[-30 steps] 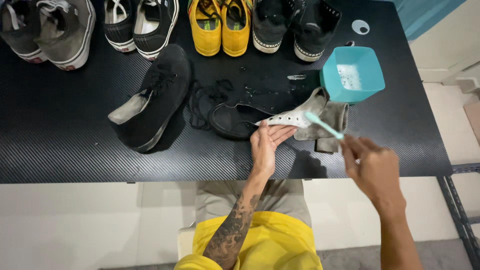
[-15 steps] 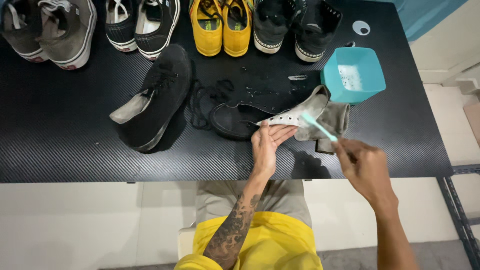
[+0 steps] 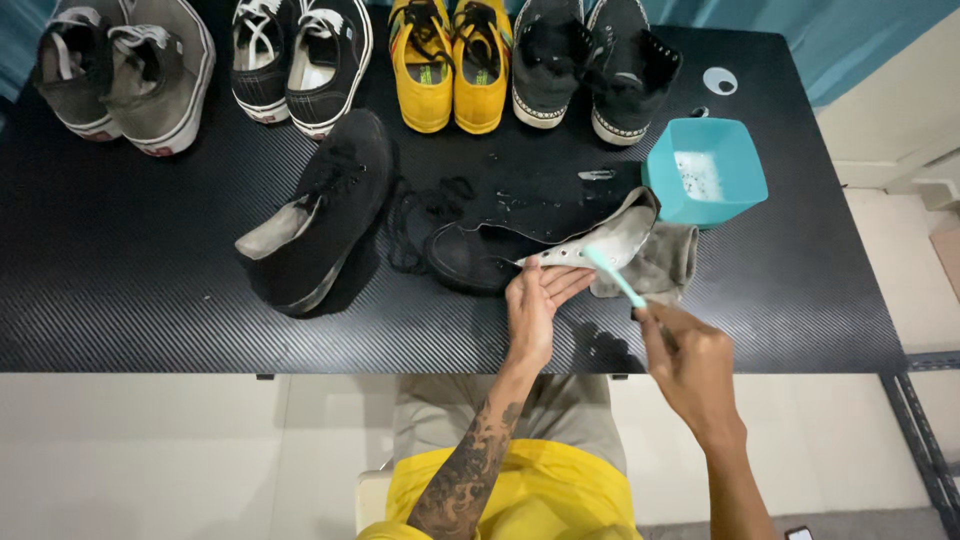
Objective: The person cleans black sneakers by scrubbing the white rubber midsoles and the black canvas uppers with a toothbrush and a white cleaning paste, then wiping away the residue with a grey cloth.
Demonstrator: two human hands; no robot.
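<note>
On the black table (image 3: 120,300), seen from above, the left hand (image 3: 535,310) pinches the pale inner edge of a black shoe (image 3: 500,255) lying near the front edge. Just beside it, the right hand (image 3: 690,365) is closed around a teal toothbrush (image 3: 612,275), its head touching the shoe's lining, with a teal tub (image 3: 745,185) and a grey cloth (image 3: 665,265) close by.

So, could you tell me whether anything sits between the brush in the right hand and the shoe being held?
Nothing visible does. The right hand holds the teal brush with its head right at the shoe, which the left hand steadies. The grey cloth lies beside it, not between.
</note>
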